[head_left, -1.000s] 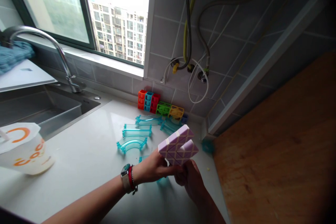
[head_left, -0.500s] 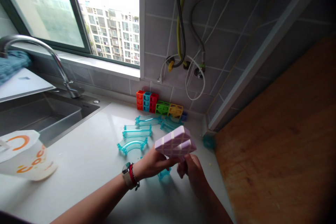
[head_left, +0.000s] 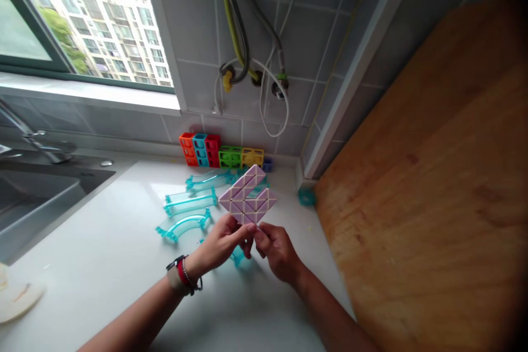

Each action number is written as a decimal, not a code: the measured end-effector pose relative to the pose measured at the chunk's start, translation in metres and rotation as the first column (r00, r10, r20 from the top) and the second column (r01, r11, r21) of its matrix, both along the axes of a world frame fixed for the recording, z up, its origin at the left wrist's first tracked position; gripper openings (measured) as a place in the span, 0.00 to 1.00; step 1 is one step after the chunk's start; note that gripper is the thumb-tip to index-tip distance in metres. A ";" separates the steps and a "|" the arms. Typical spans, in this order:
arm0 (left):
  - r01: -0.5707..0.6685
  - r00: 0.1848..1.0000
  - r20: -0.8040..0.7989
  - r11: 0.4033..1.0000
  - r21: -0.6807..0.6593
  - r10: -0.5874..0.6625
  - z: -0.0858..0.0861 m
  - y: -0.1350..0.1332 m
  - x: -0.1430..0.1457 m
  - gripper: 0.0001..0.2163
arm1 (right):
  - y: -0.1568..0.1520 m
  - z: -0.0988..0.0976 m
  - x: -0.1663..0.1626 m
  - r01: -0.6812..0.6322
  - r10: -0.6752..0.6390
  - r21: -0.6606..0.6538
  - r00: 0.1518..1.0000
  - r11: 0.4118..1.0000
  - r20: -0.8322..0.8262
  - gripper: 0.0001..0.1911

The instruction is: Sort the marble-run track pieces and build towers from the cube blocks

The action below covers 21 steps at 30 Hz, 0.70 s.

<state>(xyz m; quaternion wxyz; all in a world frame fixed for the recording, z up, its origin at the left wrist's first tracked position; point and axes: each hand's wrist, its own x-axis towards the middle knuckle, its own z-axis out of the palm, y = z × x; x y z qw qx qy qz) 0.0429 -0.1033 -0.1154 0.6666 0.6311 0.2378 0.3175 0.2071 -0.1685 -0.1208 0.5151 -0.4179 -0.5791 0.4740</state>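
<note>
A lilac folding snake puzzle (head_left: 243, 202) with pale seams is folded into a flat, notched shape, its broad face turned toward me. My left hand (head_left: 226, 241) grips its lower left part, the thumb lying along the bottom. At the bottom tip, my right hand (head_left: 277, 247) pinches the puzzle between thumb and curled fingers. The two hands meet just below the puzzle, above the counter. Behind and below them lie clear turquoise track pieces, such as a curved one (head_left: 185, 225) and a straight one (head_left: 191, 201); the hands and puzzle partly cover others.
Colourful cube blocks (head_left: 201, 149) stand in a row against the tiled wall. A sink (head_left: 45, 214) with a tap (head_left: 39, 140) is at the left, a white cup (head_left: 18, 300) at the lower left edge. A wooden board (head_left: 424, 192) leans at the right. Hoses (head_left: 235, 27) hang above.
The puzzle has been turned from an edge-on tilt to face me flat. My view has shifted right, so the cup and sink slide toward the left edge. Both hands still hold the puzzle.
</note>
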 end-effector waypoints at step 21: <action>-0.172 0.985 0.015 0.984 -0.039 0.173 0.003 0.008 -0.003 0.20 | 0.000 -0.003 0.005 0.170 -0.184 0.108 0.973 0.980 0.143 0.17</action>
